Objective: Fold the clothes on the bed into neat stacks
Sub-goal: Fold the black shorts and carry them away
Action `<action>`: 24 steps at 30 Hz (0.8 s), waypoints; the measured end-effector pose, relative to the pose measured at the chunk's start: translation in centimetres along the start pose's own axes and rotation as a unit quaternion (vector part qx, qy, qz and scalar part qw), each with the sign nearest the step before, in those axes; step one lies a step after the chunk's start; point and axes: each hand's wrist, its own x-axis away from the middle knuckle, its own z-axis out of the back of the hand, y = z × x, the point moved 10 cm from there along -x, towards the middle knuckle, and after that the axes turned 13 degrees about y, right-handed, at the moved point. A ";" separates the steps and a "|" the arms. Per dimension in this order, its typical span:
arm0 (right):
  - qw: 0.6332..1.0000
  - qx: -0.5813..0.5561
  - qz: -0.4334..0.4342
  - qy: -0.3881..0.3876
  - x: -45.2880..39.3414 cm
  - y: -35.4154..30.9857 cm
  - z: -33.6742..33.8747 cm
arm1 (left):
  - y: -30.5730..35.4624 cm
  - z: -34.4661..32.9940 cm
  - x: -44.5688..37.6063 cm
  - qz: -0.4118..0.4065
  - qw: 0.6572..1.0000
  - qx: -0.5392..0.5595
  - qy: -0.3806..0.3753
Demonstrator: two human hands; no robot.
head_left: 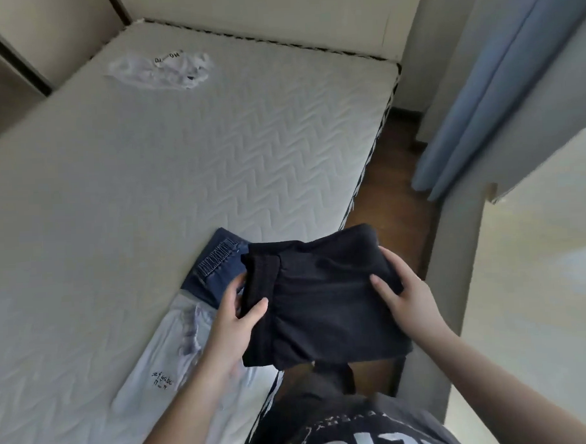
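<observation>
A folded black garment is held in the air over the bed's near right corner. My left hand grips its left edge, thumb on top. My right hand grips its right edge the same way. Under my left hand, folded dark blue jeans lie on the mattress. Against the jeans, nearer me, lies a pale blue garment with small dark writing. A crumpled white garment lies far off near the head of the bed.
A headboard and wall close the far end. Wooden floor runs along the bed's right side, with a blue curtain and a pale wall beyond. My dark printed shirt fills the bottom of the view.
</observation>
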 end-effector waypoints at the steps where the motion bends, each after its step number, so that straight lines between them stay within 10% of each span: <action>1: 1.000 0.001 0.003 -0.014 -1.6 -0.6 -1.3 | -0.2 0.5 -1.3 0.011 1.000 0.011 0.013; 15: 0.971 0.061 0.086 -0.214 -18.1 -10.2 -17.2 | 2.4 5.6 -9.2 0.067 0.961 0.172 0.206; 24: 0.886 0.074 0.172 -0.425 -23.9 -13.5 -30.2 | -0.8 4.6 -9.2 0.144 0.861 0.290 0.393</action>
